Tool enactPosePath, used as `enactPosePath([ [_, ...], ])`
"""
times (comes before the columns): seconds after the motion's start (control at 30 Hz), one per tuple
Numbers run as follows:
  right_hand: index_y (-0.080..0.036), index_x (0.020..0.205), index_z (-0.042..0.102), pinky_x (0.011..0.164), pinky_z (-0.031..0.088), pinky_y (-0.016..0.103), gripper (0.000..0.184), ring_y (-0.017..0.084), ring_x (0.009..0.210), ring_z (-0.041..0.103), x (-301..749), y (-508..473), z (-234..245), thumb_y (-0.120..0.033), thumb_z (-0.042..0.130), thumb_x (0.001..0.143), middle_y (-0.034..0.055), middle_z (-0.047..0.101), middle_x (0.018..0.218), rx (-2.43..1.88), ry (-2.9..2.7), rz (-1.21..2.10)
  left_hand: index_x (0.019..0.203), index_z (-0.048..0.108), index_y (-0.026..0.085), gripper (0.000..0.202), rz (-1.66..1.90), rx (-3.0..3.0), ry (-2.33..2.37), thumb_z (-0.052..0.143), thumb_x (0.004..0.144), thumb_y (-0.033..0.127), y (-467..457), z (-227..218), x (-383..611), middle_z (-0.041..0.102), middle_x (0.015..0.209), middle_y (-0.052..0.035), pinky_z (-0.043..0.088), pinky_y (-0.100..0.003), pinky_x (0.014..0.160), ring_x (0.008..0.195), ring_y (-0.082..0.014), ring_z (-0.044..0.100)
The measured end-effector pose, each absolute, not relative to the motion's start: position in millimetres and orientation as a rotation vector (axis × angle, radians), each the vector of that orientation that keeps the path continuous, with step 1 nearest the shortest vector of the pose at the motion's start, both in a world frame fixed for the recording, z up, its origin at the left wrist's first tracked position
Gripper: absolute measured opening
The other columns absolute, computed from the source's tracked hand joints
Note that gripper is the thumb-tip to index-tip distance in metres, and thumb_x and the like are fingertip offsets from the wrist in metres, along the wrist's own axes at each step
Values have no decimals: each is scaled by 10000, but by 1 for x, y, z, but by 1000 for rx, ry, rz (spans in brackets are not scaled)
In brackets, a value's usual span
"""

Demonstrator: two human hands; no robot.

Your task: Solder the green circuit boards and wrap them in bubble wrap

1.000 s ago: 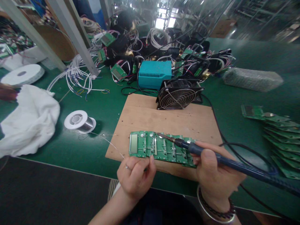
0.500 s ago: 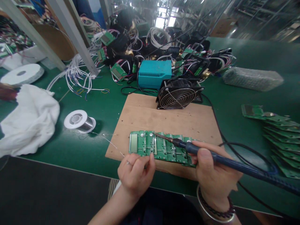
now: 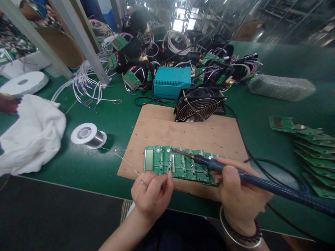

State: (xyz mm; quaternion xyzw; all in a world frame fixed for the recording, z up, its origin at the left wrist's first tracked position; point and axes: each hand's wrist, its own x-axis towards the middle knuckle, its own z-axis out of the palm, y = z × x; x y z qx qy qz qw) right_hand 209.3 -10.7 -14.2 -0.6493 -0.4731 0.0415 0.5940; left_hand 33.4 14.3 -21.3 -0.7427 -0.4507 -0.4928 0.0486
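My right hand (image 3: 238,190) is closed round the blue handle of a soldering iron (image 3: 214,165). Its tip rests at the upper edge of a row of overlapping green circuit boards (image 3: 187,167), beside a round silver part. Below the boards' near edge, my left hand (image 3: 153,193) is closed in a pinch on solder wire (image 3: 123,157), with thumb and forefinger touching the boards. The wire runs back to a white-flanged solder spool (image 3: 89,135) on the left. A cardboard sheet (image 3: 157,122) lies under the boards.
A black fan (image 3: 200,106) stands at the cardboard's back edge, before a teal box (image 3: 172,82). Wired assemblies (image 3: 178,43) crowd the rear. Stacked boards (image 3: 314,157) lie right, a white cloth (image 3: 34,132) left. The iron's cable (image 3: 274,165) loops at right. Another person's hand (image 3: 28,10) shows upper left.
Both my hands and the iron hold almost the same position. At the upper left, another person's hand and arm have come into view.
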Motion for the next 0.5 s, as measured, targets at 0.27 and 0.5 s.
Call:
enactPosePath([
  [0.27,-180,803,698,509,477,281,159,148,522,600,210,-12,-15,-309,610,830,5,637,608,-1514,-1098,96,726,545,196,174,-1529,-2278,-1372,675,783,95,13,-23,32,536,545,63,420,-196,488,470,-74,481],
  [0.5,-178,794,701,555,499,294,158,167,589,635,210,-11,-14,-312,623,821,20,667,651,-1502,-1097,112,725,563,195,168,-1537,-2290,-1381,680,775,84,12,-22,32,560,551,62,444,-193,505,481,-69,513],
])
